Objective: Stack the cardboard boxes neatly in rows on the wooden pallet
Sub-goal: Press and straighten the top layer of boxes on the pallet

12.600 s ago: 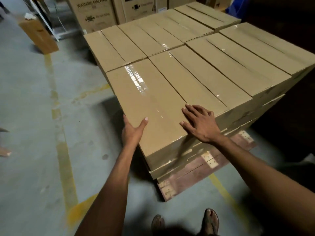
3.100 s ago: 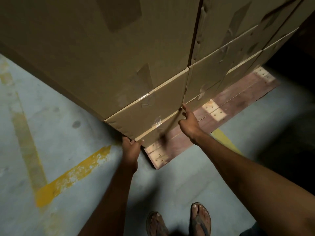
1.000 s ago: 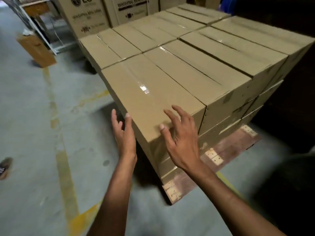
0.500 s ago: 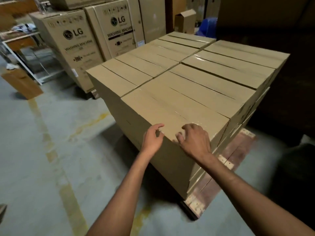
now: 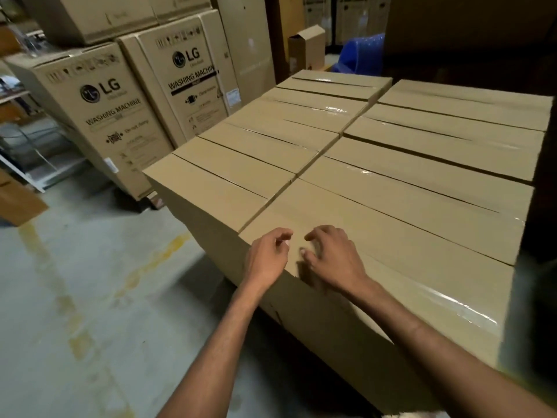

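A block of long taped cardboard boxes fills the middle and right of the head view, laid in two columns of tight rows. The nearest box lies at the front right of the top layer. My left hand and my right hand hover close together over its near left corner, fingers loosely curled, holding nothing. The stack hides the wooden pallet.
Large washing machine cartons stand on the floor to the left and behind the stack. A metal rack sits at the far left. A blue bin is behind. Grey concrete floor with faded yellow lines spreads to the left.
The view has risen and moved closer, so the pallet edge has dropped out of sight. Both hands have drawn together at the near corner of the front box.
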A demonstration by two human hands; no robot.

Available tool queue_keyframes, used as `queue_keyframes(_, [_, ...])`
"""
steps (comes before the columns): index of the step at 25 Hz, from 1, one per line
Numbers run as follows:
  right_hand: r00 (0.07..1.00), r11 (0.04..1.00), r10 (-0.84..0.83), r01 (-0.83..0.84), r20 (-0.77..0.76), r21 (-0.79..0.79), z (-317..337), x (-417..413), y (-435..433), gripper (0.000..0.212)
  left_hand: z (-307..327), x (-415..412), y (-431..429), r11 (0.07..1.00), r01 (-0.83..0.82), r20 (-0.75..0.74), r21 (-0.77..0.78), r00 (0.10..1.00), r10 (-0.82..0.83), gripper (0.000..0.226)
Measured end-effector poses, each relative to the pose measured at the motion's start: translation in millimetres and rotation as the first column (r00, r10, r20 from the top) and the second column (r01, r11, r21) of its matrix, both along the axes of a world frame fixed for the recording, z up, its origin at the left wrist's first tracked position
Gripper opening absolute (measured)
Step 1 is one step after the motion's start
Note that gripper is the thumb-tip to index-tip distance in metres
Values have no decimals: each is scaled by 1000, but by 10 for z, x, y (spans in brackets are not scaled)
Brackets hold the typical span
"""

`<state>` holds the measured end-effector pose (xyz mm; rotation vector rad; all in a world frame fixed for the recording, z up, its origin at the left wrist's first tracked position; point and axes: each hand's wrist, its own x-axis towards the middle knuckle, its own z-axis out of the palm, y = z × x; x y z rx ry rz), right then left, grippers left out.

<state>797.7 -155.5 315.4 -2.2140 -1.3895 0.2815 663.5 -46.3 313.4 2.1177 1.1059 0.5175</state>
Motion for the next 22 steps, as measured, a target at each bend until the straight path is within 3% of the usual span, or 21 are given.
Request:
queue_keyframes(5, [998, 997, 67, -67, 19, 34, 108, -189, 1258, 37, 94, -138, 1279, 988, -117, 57, 102, 992, 111, 34])
queue_keyframes(8, [999, 998, 29, -31, 43, 49, 95, -202, 1912, 42, 44, -180, 2128, 969, -118, -33, 216, 991, 128, 39])
queue_keyframes(11, [996, 997, -75, 74, 52, 27, 13, -206, 2407, 46, -77, -166, 2922, 976, -7, -139, 218, 990, 38, 44])
queue_keyframes(15, [975, 967, -215, 221, 56, -130, -73, -323, 2841, 40, -194, -216, 3743, 953, 91, -236, 290, 971, -21, 40])
queue_keyframes(22, [979, 972, -196, 200, 49, -120, -113, -490, 3889, 51, -198, -154, 4998, 964, -36, -298, 262, 947, 117, 70])
